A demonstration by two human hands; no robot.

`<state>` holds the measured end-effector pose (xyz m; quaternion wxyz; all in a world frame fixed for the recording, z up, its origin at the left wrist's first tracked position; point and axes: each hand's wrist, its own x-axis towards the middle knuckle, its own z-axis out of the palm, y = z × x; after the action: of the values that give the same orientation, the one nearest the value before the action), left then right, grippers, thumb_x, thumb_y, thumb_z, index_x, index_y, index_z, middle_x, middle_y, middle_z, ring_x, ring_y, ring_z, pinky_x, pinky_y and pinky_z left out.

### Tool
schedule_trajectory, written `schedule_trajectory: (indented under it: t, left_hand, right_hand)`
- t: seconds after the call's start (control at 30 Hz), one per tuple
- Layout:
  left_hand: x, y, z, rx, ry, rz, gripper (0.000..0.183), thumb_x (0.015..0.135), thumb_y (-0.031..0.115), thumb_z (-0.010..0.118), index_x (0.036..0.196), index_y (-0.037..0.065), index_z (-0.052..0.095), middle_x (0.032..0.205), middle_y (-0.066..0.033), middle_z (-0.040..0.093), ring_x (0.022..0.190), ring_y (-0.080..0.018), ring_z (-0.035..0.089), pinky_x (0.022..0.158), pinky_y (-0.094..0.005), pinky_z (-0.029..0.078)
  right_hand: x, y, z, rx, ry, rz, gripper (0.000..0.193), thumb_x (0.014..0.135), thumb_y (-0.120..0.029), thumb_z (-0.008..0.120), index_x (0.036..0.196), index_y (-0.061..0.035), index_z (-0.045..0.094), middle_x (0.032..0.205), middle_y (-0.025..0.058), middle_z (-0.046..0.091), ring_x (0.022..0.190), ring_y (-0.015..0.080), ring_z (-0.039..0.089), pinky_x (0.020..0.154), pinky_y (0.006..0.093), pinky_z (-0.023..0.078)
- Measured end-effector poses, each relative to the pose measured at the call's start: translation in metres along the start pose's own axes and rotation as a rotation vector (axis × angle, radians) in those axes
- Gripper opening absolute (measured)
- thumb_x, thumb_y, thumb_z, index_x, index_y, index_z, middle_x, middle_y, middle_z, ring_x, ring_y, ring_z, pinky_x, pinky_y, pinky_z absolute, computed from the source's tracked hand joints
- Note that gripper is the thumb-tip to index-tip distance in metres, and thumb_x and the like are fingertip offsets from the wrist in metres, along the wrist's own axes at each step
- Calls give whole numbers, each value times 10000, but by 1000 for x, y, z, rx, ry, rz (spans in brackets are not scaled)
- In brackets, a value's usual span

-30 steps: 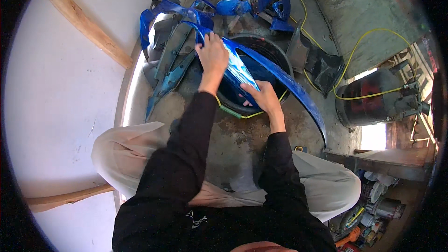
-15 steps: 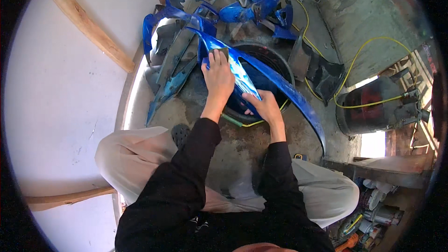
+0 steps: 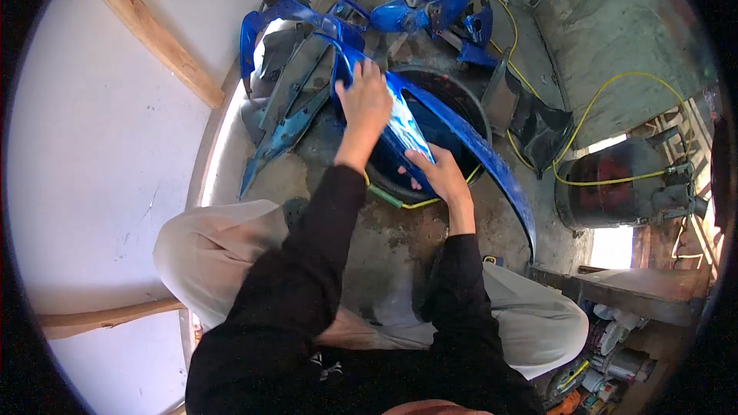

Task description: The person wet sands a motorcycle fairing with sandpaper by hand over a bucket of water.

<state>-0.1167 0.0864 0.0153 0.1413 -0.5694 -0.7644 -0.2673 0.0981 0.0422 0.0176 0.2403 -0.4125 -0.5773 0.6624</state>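
A long glossy blue plastic fairing panel [image 3: 469, 143], forked and curved, lies slantwise over a round black tub [image 3: 486, 111]. Glare whitens its middle. My left hand [image 3: 364, 107] presses on the panel's upper part, fingers together and thumb out to the side. The small dark sanding pad under its fingertips, seen a moment earlier, is hidden by the hand now. Lower down, my right hand [image 3: 441, 175] grips the end of the panel's wide blade, thumb on top and fingers underneath. The panel's thin tail curves past it toward the right.
Blue fairing pieces [image 3: 422, 12] and a blue frame-like part [image 3: 250, 40] lie on the floor beyond the tub. Right of it are a dark panel [image 3: 541, 129], a yellow hose [image 3: 584, 111] and a dark tank [image 3: 617, 178]. Power tools [image 3: 626, 363] crowd a lower-right shelf.
My left hand has slid slightly farther up the panel, covering the dark pad. My right hand keeps its hold. The whole view has shifted a little.
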Motion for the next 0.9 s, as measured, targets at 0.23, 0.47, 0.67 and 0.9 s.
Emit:
schedule_trajectory:
  t: [0.23,0.47,0.67,0.9]
  left_hand:
    - [-1,6,1,-23,-91,-49,422,1067,274,493,1389,24,602,1542,-154,551,1408,-334,520,1020,-664,397]
    - [33,-9,-13,-65,-137,-159,465,1064,268,530,1445,2,562,1564,-191,521,1473,-365,452,1066,-766,328]
    - [-19,13,1,9,-111,-71,491,1074,282,501,1473,-3,528,1590,-200,488,1466,-382,463,1015,-778,366]
    - [62,-26,-19,-26,-250,-190,471,1076,297,491,1435,-4,539,1580,-195,492,1441,-396,479,1000,-757,392]
  right_hand:
    - [-1,0,-4,5,-3,36,351,1027,-299,713,1155,28,702,868,91,763,597,105,616,535,273,495]
    - [-3,-4,4,38,-31,-3,353,1021,-300,719,1155,26,698,871,94,759,594,110,611,533,268,487]
    - [-2,6,-7,41,-27,-6,354,1016,-305,724,1144,24,694,862,90,759,563,104,596,513,266,469]
    - [-1,-6,8,58,-20,-8,348,1016,-303,723,1137,23,696,850,89,759,567,105,602,512,268,467]
